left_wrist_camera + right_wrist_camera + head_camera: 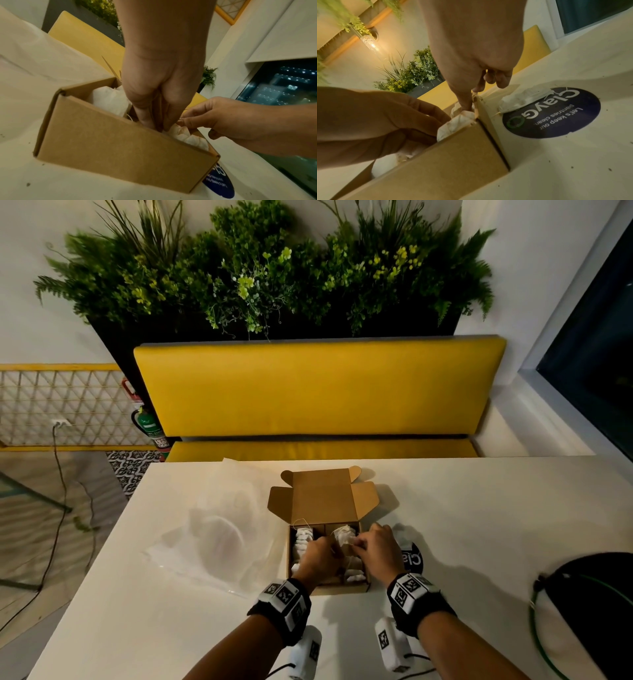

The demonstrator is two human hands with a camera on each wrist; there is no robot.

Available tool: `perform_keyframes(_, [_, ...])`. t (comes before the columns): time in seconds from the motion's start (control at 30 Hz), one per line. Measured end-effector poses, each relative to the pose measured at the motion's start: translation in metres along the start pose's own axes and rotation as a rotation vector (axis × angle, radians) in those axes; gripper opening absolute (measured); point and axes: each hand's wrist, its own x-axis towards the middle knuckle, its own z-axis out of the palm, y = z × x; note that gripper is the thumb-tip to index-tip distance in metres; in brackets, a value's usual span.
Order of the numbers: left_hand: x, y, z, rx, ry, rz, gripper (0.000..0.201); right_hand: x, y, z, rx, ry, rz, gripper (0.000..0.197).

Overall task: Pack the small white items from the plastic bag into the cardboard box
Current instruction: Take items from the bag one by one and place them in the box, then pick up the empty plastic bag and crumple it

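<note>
An open cardboard box [346, 589] sits mid-table with its lid up and a divider down the middle. Small white tea bags [303, 537] fill its left compartment [109, 101]. Both hands work over the right compartment. My left hand [330, 546] reaches down and pinches a white tea bag [181, 133] at the box's edge [120, 148]. My right hand [358, 544] pinches the same bag [458, 121] from the other side, its thumb and forefinger [467, 104] on the top. The clear plastic bag [212, 529] lies flat to the left of the box.
One loose tea bag [522, 100] lies on a round blue sticker [556, 119] right of the box. A black object with a green cable [589, 611] sits at the table's right edge. A yellow bench [318, 388] stands behind the table.
</note>
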Motion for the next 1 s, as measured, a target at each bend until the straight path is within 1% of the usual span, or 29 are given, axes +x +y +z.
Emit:
perform_keyframes(0.1, [-0.002,0.0,-0.006,0.03,0.031,0.03,0.016,-0.001,-0.001,-0.004,-0.013,-0.001,-0.015,0.022])
perform_keyframes(0.23, [-0.002,-0.003,-0.017,0.018,0.084,0.092,0.014,0.0,-0.001,-0.007,0.009,0.012,-0.039,0.02])
perform_keyframes(0.3, [-0.004,-0.001,-0.02,0.021,0.054,0.109,0.015,-0.002,-0.002,-0.006,-0.03,-0.011,-0.047,0.019])
perform_keyframes(0.43, [-0.015,0.002,-0.02,0.092,-0.07,0.166,0.019,-0.004,-0.004,-0.004,-0.053,-0.017,-0.047,0.018])
perform_keyframes(0.5, [-0.02,-0.001,-0.022,0.068,-0.078,0.181,0.018,-0.005,-0.005,-0.005,-0.033,-0.004,-0.039,0.018])
perform_keyframes(0.57, [-0.023,-0.004,-0.029,0.037,-0.035,0.214,0.015,-0.006,-0.008,-0.009,0.011,0.031,-0.041,0.016])
perform_keyframes(0.63, [-0.029,-0.004,-0.045,0.011,0.037,0.275,0.013,-0.005,-0.014,-0.014,0.057,0.063,-0.064,0.015])
perform_keyframes(0.67, [-0.033,-0.005,-0.054,0.001,0.073,0.312,0.012,-0.004,-0.019,-0.016,0.081,0.077,-0.082,0.014])
perform_keyframes(0.73, [-0.044,-0.012,-0.077,0.001,0.122,0.34,0.012,-0.002,-0.033,-0.02,0.112,0.101,-0.141,0.012])
perform_keyframes(0.83, [-0.058,-0.04,-0.11,0.041,0.198,0.295,0.018,-0.001,-0.066,-0.019,0.104,0.083,-0.271,0.01])
perform_keyframes(0.93, [-0.069,-0.084,-0.141,0.114,0.255,0.154,0.023,-0.007,-0.107,-0.01,0.116,-0.03,-0.395,0.013])
perform_keyframes(1.0, [-0.073,-0.115,-0.157,0.139,0.269,0.053,0.032,-0.012,-0.13,0.001,0.118,-0.15,-0.485,0.018])
